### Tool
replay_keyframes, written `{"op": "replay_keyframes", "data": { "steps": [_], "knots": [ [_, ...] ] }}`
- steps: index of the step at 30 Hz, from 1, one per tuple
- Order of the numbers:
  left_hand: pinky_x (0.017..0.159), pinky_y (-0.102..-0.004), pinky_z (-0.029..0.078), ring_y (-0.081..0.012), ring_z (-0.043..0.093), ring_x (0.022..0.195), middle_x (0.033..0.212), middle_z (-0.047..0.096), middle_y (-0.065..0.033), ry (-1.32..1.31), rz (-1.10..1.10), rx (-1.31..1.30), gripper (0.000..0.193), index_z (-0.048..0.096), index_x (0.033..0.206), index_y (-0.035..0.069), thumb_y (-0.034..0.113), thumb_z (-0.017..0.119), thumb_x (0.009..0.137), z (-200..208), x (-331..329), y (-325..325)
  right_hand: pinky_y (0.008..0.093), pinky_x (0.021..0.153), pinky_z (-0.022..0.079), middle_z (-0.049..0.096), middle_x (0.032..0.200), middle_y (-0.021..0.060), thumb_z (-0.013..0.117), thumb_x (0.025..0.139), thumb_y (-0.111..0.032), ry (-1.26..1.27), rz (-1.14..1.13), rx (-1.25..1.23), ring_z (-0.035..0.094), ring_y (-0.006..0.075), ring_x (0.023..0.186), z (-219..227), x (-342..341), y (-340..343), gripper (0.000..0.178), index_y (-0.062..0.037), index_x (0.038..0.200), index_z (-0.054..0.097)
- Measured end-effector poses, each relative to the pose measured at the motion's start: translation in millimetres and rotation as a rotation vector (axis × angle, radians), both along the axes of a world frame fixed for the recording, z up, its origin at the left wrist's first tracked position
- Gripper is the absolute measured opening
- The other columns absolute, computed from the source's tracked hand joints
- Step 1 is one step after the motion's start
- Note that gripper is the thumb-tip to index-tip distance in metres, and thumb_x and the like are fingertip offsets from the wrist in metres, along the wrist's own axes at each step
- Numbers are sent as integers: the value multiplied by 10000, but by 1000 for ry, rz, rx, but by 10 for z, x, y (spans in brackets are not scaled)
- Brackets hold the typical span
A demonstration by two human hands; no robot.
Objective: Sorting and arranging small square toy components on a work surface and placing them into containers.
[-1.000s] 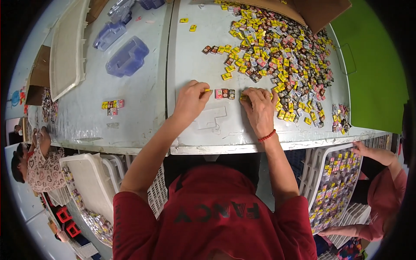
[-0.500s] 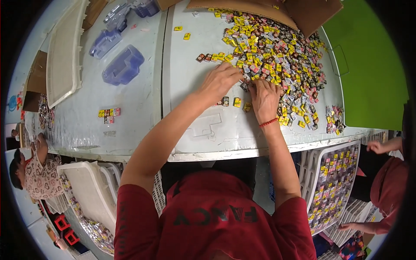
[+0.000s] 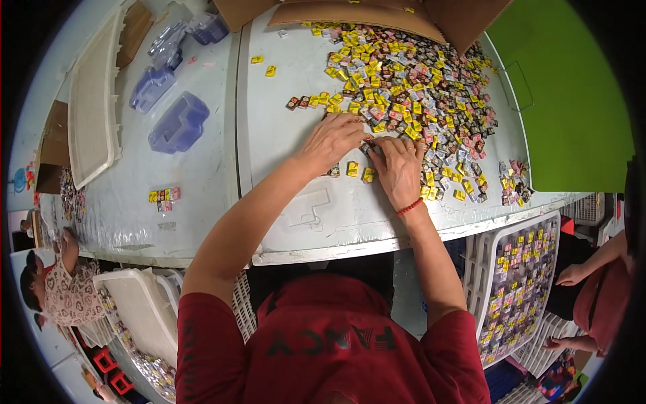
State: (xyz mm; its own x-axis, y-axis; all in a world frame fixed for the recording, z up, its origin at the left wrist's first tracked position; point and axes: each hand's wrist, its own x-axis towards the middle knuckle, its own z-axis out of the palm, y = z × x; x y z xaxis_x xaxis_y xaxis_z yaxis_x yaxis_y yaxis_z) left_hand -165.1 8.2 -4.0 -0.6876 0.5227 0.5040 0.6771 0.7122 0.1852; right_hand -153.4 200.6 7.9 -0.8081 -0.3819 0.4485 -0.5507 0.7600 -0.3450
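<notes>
My left hand (image 3: 334, 143) is over the left edge of a loose heap of small printed blocks (image 3: 431, 101) in yellow, black, pink and white. Its fingers are bent and closed, pointing right, with the tips among the blocks. Close beside it, my right hand (image 3: 398, 172), with a red bead bracelet (image 3: 410, 207) at the wrist, curls its fingers over the same spot. Whatever the fingertips pinch is mostly hidden. Two yellow blocks (image 3: 352, 169) lie just below, between the hands. A short row of blocks (image 3: 304, 102) sits beyond my left hand.
A clear tray (image 3: 306, 209) lies near the table's front edge. Bluish plastic trays (image 3: 180, 122) and a small block cluster (image 3: 165, 196) are on the left. An open cardboard box (image 3: 363, 15) stands at the back. Upright crate (image 3: 521, 286) right; co-workers on both sides.
The view has shifted slightly, moving the table contents left and down. Both hands stay close together at the heap's edge and have drawn slightly nearer. The right-side co-worker's hand has lowered.
</notes>
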Motion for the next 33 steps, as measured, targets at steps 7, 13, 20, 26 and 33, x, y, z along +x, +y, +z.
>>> {"op": "replay_keyframes", "data": {
  "steps": [7,13,20,26,33],
  "knots": [
    [896,-363,454,-273,554,1028,966,631,-63,-72,42,114,193,651,892,57,127,721,726,7,33,22,417,886,393,665,911,50,672,809,-158,-42,-60,-5,574,259,911,140,-202,-12,158,-110,960,666],
    [900,-376,456,-277,550,1038,975,627,-80,-205,107,18,197,649,870,60,148,729,714,-13,-15,-51,434,892,379,655,848,55,549,828,-157,208,65,296,575,250,912,157,-640,-340,113,-104,838,648],
    [808,-377,484,-275,604,912,888,661,-79,-143,205,284,166,662,885,62,165,709,764,435,34,-431,467,892,379,687,812,66,479,869,-109,136,33,739,614,258,923,293,-781,-452,117,-109,911,589],
    [799,-356,480,-260,606,905,914,659,-68,-328,288,349,161,639,891,56,160,699,783,449,928,-790,389,750,459,681,815,83,665,810,-142,74,92,174,630,252,767,426,-354,-183,182,-89,973,603],
    [800,-359,466,-259,577,891,919,636,-47,-410,235,331,167,606,892,51,114,695,766,200,1133,-675,401,651,500,663,796,142,670,777,-86,-280,140,-5,628,316,727,223,704,-73,184,-44,952,630]
  ]
}}
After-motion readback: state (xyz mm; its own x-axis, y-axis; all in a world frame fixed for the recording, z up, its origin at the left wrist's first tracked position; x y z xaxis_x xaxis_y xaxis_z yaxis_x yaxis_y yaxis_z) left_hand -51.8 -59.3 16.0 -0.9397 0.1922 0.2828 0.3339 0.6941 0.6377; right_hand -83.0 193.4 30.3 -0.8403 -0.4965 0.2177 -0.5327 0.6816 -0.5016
